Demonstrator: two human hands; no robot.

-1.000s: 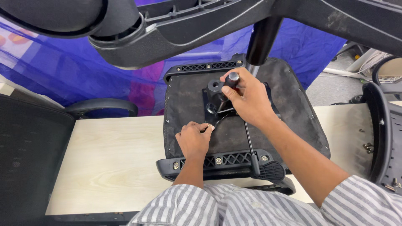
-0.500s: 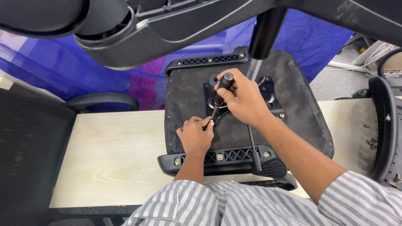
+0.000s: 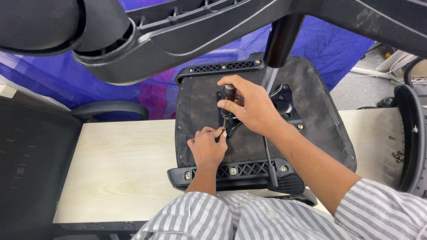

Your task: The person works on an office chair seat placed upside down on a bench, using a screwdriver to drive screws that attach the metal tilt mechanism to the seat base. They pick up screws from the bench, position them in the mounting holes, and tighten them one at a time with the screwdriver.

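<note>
On the table lay the upturned chair seat; we clamped our right hand on the screwdriver, upright for downward pressure, while our left hand pinched its tip, steadying it.

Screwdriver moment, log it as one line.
right hand: grips screwdriver | left hand: steadies tip | on: upturned chair seat | under: table
</note>
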